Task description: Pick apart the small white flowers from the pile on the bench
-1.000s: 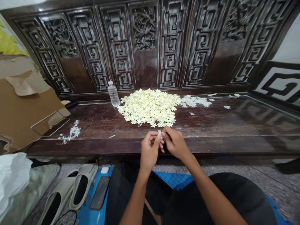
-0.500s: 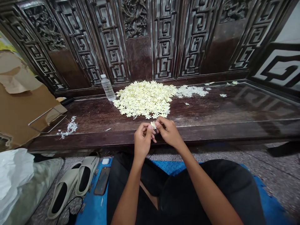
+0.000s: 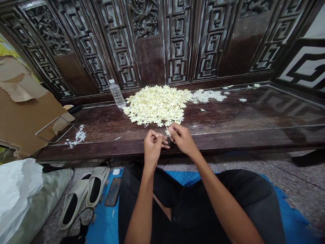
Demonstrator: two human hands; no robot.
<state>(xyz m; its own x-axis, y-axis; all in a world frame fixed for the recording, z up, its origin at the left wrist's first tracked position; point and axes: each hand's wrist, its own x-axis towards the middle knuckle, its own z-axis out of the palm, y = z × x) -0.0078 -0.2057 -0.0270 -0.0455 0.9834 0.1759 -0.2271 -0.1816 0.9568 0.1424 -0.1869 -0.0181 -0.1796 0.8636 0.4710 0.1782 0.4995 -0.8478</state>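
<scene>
Just in front of the bench's front edge, my right hand [image 3: 183, 140] pinches a small pale-yellow flower [image 3: 168, 132] between thumb and fingertips. My left hand [image 3: 153, 146] is beside it, a little to the left, with thumb and index finger pressed together and the other fingers curled loosely toward the flower. A tiny whitish spot shows at its pinch, too small to name. Beyond both hands lies a wide heap of pale-yellow flowers [image 3: 156, 104] on the dark wooden bench [image 3: 218, 118]. Whiter flowers [image 3: 207, 96] spread flat to its right.
A clear plastic bottle [image 3: 117, 94] stands left of the heap. Thin white stems [image 3: 78, 136] lie near a wire frame [image 3: 57, 130] and cardboard [image 3: 27, 112]. Slippers [image 3: 95, 186] and a phone [image 3: 113, 192] rest below, by the blue mat [image 3: 101, 220]. A carved wooden back [image 3: 149, 61] rises behind.
The flower was held between both hands; now only the right hand holds it, slightly farther forward. My left hand has drawn a little away to the left.
</scene>
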